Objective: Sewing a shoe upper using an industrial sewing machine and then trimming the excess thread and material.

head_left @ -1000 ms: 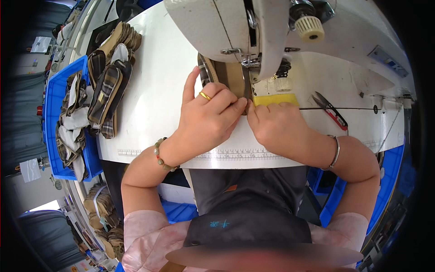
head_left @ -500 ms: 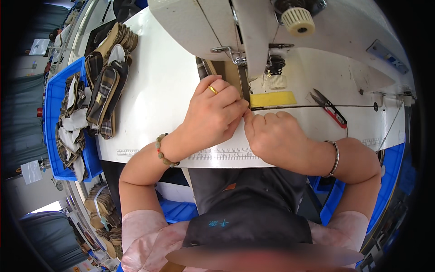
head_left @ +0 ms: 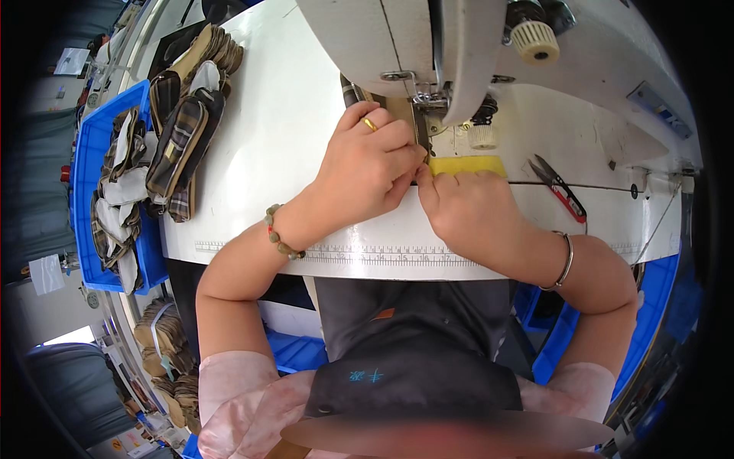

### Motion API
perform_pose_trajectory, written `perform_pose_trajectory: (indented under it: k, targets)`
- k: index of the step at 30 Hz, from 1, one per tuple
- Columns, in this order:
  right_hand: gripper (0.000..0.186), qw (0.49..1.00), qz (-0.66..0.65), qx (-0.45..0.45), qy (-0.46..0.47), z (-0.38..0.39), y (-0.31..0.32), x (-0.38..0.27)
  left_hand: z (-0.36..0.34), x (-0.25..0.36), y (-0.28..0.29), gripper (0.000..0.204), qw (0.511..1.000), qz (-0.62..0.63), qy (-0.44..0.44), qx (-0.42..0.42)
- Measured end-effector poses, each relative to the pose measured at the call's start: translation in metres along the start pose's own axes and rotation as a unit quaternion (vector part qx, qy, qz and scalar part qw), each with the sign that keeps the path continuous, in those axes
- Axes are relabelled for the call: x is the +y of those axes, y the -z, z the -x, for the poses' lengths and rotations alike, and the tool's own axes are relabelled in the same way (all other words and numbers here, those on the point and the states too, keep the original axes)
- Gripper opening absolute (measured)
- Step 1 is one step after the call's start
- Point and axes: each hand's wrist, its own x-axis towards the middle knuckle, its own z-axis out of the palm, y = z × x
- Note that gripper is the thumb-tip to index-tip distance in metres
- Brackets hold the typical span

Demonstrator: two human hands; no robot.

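Note:
Under the needle area of the white sewing machine [head_left: 352, 38] lies a tan and plaid fabric piece [head_left: 397, 109] with a dark edge strip. My left hand [head_left: 367, 168] covers much of it, fingers curled and pinched on the piece below the presser foot. My right hand [head_left: 466, 210] is beside it, fingers folded, thumb and forefinger pinched at the piece's near end, touching my left fingertips. A yellow strip [head_left: 478, 163] is partly behind my right fingers. Red-and-black thread snips [head_left: 566, 199] rest to the right.
A pile of plaid sewn pieces [head_left: 187, 138] overlaps a blue bin [head_left: 84, 191] at the table's left. A bundle of tan cutouts [head_left: 160, 336] sits lower left. More blue bins [head_left: 294, 352] are under the white table [head_left: 275, 92]. A ruler scale [head_left: 367, 255] runs along the front edge.
My left hand has shifted forward, toward the machine, its fingers more folded over the fabric. My right hand dipped slightly, then rose again. More of the fabric is covered.

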Motion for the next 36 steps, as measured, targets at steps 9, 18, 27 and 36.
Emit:
perform_pose_trajectory:
  k: [9, 18, 27, 36]
  targets:
    - [0.027, 0.999, -0.036, 0.013, -0.02, -0.008, -0.002, 0.01, -0.006, -0.011, 0.002, 0.012, 0.999, 0.031, 0.029, 0.008]
    - [0.034, 0.999, -0.042, 0.008, -0.012, -0.008, -0.002, 0.014, 0.0, 0.003, 0.026, 0.033, 0.995, -0.098, -0.001, -0.035]
    - [0.037, 0.999, -0.039, 0.014, -0.026, -0.006, -0.003, 0.014, -0.001, -0.003, 0.018, 0.018, 0.998, -0.017, 0.051, -0.037]
    - [0.035, 0.998, -0.052, 0.02, -0.034, -0.006, -0.004, 0.014, 0.003, -0.009, 0.008, 0.017, 0.998, -0.055, 0.001, 0.033]
